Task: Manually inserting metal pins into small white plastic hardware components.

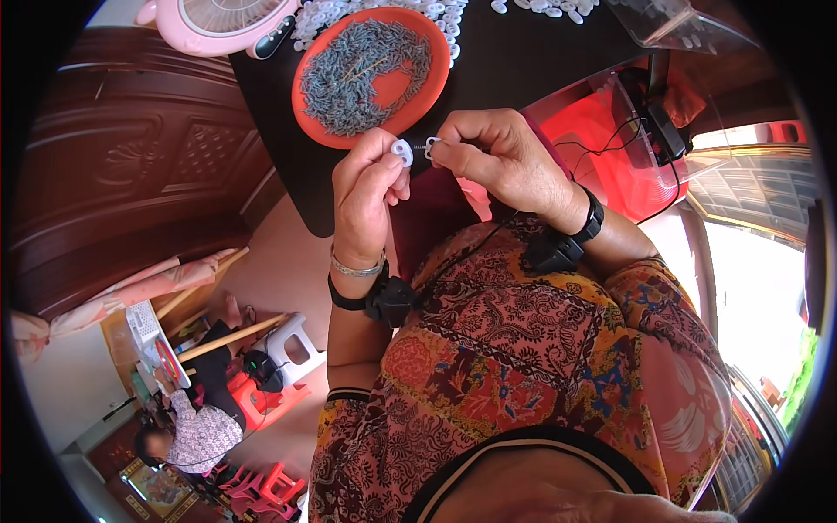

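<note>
My left hand pinches a small white oval plastic piece with holes between thumb and finger. My right hand pinches another small white plastic piece, its opening facing the first. A tiny grey spring shows in the narrow gap between the two pieces; which one it sits in I cannot tell. Just beyond my hands an orange oval tray holds a heap of small grey springs. Both hands are raised over the near edge of the black table.
White oval pieces lie heaped behind the tray, with more at the far right. A pink fan stands far left. At right are a clear plastic bin and dark cables. Another person sits at lower left near stools.
</note>
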The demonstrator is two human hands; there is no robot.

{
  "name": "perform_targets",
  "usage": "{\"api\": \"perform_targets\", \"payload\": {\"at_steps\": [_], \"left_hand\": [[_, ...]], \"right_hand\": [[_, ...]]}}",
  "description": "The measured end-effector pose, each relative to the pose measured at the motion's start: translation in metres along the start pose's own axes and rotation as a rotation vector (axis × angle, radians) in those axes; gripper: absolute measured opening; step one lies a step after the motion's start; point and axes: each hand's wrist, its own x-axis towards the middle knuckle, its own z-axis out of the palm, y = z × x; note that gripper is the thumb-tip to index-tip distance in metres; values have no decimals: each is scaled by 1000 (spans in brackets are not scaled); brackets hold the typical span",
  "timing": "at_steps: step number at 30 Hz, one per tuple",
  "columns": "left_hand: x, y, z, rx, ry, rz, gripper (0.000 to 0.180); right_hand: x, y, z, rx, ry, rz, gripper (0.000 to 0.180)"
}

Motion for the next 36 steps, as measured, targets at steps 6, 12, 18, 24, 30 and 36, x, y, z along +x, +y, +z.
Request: {"api": "perform_targets", "payload": {"at_steps": [6, 12, 18, 24, 30, 36], "left_hand": [[1, -2, -1, 58, -21, 12, 16], [2, -5, -2, 110, -52, 14, 17], [3, -6, -4, 125, -97, 16, 19], [3, -8, -5, 87, -87, -23, 23], [4, -3, -9, 30, -129, -77, 27], [3, -2, -8, -34, -144, -109, 28]], "right_hand": [[0, 2, 2, 25, -30, -7, 19], [-1, -1, 2, -4, -42, 30, 19], [-1, -11, 0, -24, -84, 51, 19], [-1, -13, 0, -43, -130, 61, 22], [-2, -17, 2, -64, -127, -34, 15], [0, -8, 3, -77, -89, -320, 24]]}}
